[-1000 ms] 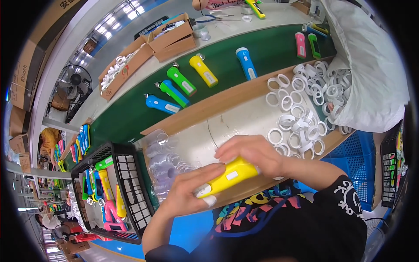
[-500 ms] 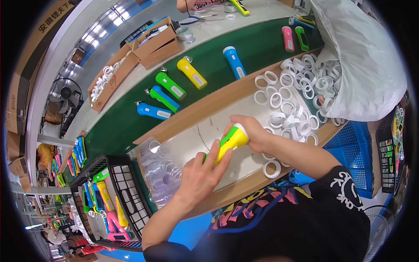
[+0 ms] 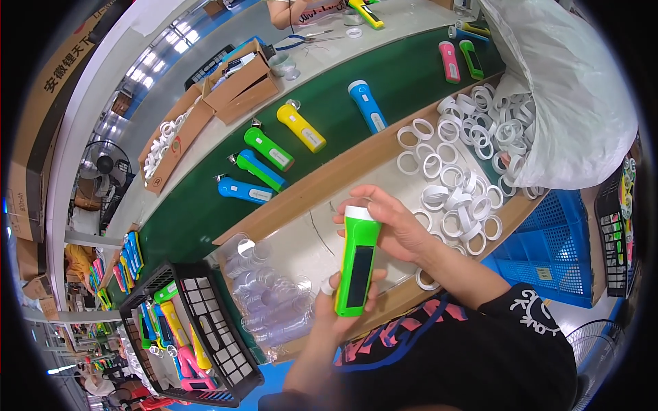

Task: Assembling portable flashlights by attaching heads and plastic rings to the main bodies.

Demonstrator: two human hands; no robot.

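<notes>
A green flashlight with a white rim at its head and a dark panel along its body is tilted upright in front of me. My left hand grips its lower end, thumb on one side and fingers on the other. Around the white head curl the fingers of my right hand, partly hidden behind it. Below and beyond lies a shallow cardboard tray. White rings fill its right part, and clear round lenses are heaped at its left.
Several flashlights, among them a yellow one and a blue one, lie on the green belt. A black crate of flashlights stands left. A white sack spills rings at right, above a blue crate. Across the belt sits another person.
The flashlight has turned from its yellow side to its green, dark-panelled side and now stands more upright. My left hand has shifted down to its lower end; my right stays by the head.
</notes>
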